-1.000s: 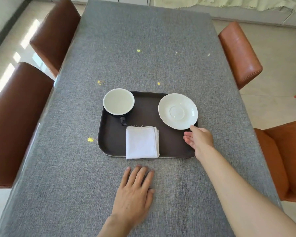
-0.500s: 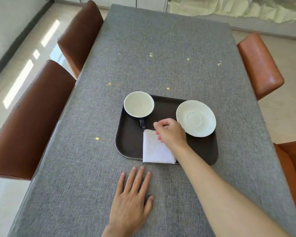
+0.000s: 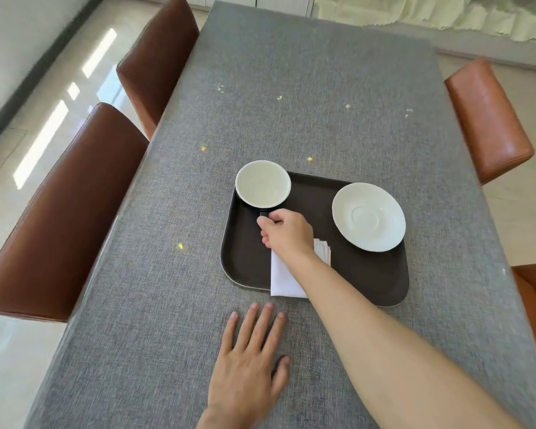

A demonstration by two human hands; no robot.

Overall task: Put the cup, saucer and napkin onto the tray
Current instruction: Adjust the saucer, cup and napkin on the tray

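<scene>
A dark brown tray (image 3: 362, 274) lies on the grey table. In its far left corner stands the cup (image 3: 263, 184), white inside and dark outside, handle toward me. The white saucer (image 3: 369, 216) sits on the tray's right side. The folded white napkin (image 3: 283, 280) lies at the tray's near edge, partly under my right arm. My right hand (image 3: 287, 232) pinches the cup's dark handle with thumb and fingers. Spread flat on the cloth in front of the tray is my left hand (image 3: 249, 366), holding nothing.
The grey tablecloth (image 3: 291, 103) runs far ahead with small yellow specks on it. Two brown chairs (image 3: 65, 212) stand along the left edge, and orange chairs (image 3: 489, 119) along the right. Pale floor lies on both sides.
My right hand went from the tray's right edge, over the napkin, to the cup's handle and closed on it. The view shifted, so the tray sits further right. The left hand stayed flat.
</scene>
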